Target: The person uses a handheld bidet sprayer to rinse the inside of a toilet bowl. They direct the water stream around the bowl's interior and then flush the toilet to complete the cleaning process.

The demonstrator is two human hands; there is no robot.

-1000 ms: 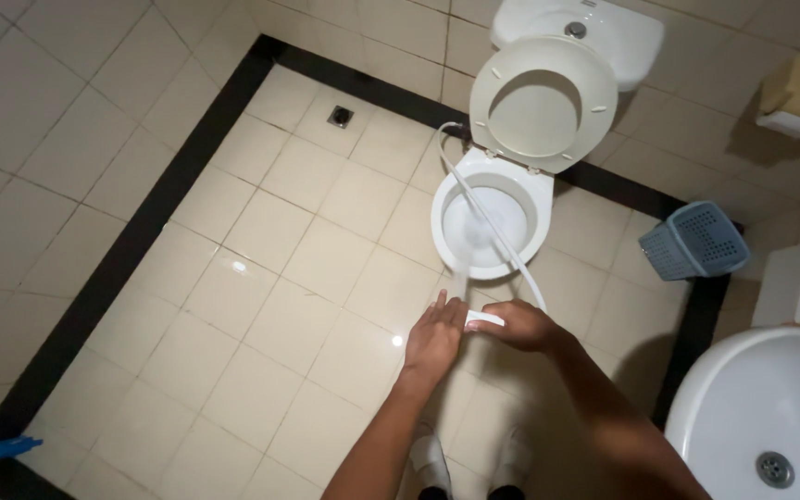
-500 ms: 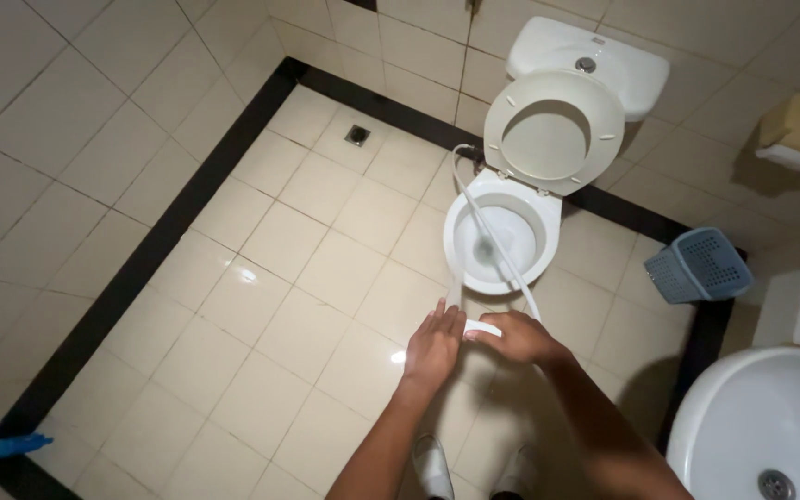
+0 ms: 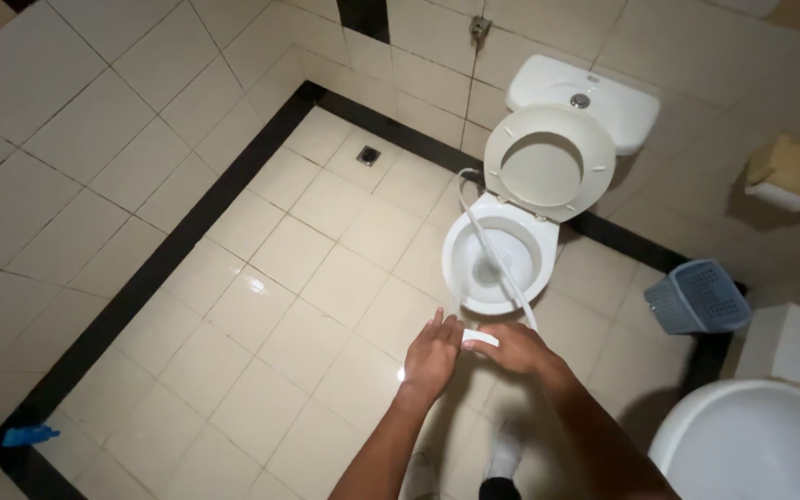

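Observation:
I look down at a white toilet with its seat and lid raised against the cistern. A white brush handle runs from the bowl down to my hands. My right hand is closed around the white grip end of that handle just in front of the bowl. My left hand is beside it, fingers spread, its fingertips touching the same grip end. A thin white hose curves along the bowl's left side.
A blue slotted basket stands on the floor right of the toilet. A white sink fills the lower right corner. A paper holder hangs on the right wall. A floor drain and a blue item lie on the cream tiles.
The view has tilted so the toilet sits lower and further right in frame. Both hands stay together at the handle's end with little visible motion.

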